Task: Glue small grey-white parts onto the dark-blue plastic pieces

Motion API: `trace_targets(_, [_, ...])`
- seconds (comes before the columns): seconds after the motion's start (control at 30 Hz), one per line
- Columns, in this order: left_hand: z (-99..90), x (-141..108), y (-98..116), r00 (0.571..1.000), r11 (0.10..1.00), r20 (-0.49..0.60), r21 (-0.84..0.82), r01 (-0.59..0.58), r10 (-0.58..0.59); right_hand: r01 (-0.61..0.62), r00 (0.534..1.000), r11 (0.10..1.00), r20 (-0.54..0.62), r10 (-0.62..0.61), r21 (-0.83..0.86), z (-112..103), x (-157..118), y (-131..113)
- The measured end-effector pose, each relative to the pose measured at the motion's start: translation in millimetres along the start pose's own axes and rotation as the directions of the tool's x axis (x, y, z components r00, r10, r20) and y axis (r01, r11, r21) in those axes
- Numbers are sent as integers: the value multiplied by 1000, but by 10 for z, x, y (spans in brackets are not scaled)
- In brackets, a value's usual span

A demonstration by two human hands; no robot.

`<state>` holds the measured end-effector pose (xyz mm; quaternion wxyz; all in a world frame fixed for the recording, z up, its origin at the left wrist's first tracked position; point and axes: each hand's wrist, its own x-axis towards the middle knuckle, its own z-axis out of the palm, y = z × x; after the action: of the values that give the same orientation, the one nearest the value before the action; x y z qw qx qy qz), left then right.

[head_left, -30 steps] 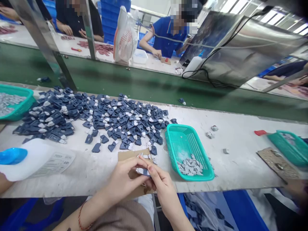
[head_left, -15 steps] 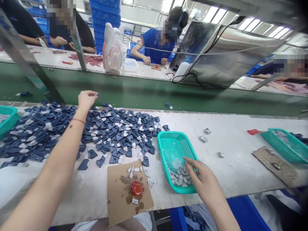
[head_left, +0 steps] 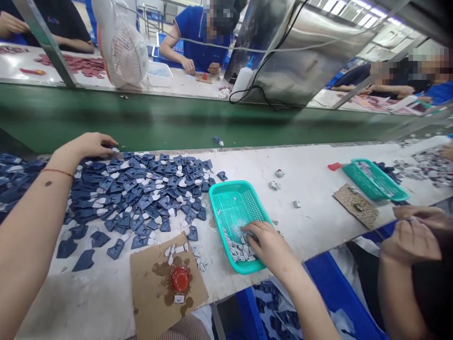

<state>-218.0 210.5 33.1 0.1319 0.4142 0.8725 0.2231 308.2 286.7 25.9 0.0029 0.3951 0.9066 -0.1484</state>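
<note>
At the far edge of a pile of dark blue pieces with white tabs [head_left: 141,182], my left hand [head_left: 87,145] has thumb and index finger closed around a small piece, of which a white end [head_left: 115,149] shows. My right hand [head_left: 265,241] reaches over the near right rim into a green basket [head_left: 235,189]. Its fingers are apart and bent down at small grey-white tags [head_left: 239,250]; the fingertips are partly hidden. Left of the basket lies a cardboard sheet [head_left: 152,302] with wet stains, a red round cap [head_left: 180,279], a single tag [head_left: 179,298] and several more tags.
A co-worker's hands [head_left: 414,231] are close on the right, near another green basket [head_left: 375,182] and cardboard [head_left: 356,205]. Loose grey bits [head_left: 274,185] lie right of my basket. Across the green strip [head_left: 170,118], a person in blue works beside a white bottle [head_left: 242,82].
The view has swung right. My left hand has lowered to the pile's far edge with its small piece. My right hand has moved deeper into the basket, down to the tags.
</note>
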Motion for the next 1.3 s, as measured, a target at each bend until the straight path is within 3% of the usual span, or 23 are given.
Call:
trace_targets(0.13, [7, -68, 54, 998, 997, -28, 44, 56, -55, 0, 1000, 993, 27, -3, 114, 1, 33, 26])
trace_targets(0.3, [-75, -275, 284, 961, 999, -274, -8, 36, -37, -68, 997, 959, -6, 73, 276, -59, 36, 1])
trace_targets(0.4, [-88, -461, 549, 915, 952, -398, -301, -58, -70, -154, 974, 851, -70, 217, 501, -119, 18, -92])
trace_targets(0.47, [-76, -667, 767, 918, 787, -385, -594, -166, -97, -183, 954, 727, -59, 294, 662, -136, -2, -187])
trace_targets(0.53, [-43, -967, 989, 955, 608, -287, -773, -182, -79, -176, 952, 599, -19, 304, 781, -122, -28, -308])
trace_targets(0.63, [82, -1559, 1263, 1000, 432, -1, -902, 4, -12, -154, 962, 390, 48, 270, 908, -56, -80, -540])
trace_targets(0.67, [150, -1773, 1327, 992, 393, 124, -914, 104, 24, -151, 963, 320, 65, 263, 935, -31, -101, -628])
trace_targets(0.73, [324, -2187, 1411, 927, 323, 340, -905, 277, 156, -139, 964, 203, 86, 252, 969, 15, -147, -815])
trace_targets(0.8, [519, -2542, 1451, 863, 274, 462, -873, 403, 205, -111, 970, 123, 81, 228, 986, 56, -196, -999])
trace_targets(0.87, [692, -2813, 1474, 835, 221, 524, -845, 487, 165, -69, 979, 80, 52, 199, 994, 97, -247, -1169])
trace_targets(0.97, [847, -3066, 1521, 837, 18, 545, -839, 544, 58, 15, 975, 88, -33, 218, 996, 182, -324, -1385])
trace_targets(1.1, [873, -3209, 1595, 832, -223, 555, -810, 543, 12, 79, 956, 213, -135, 261, 974, 322, -436, -1618])
trace_targets(1.2, [854, -3243, 1597, 820, -325, 572, -777, 539, -7, 126, 946, 340, -217, 242, 932, 393, -513, -1740])
trace_targets(1.3, [850, -3253, 1530, 821, -337, 571, -777, 531, -24, 199, 934, 468, -311, 176, 861, 389, -566, -1775])
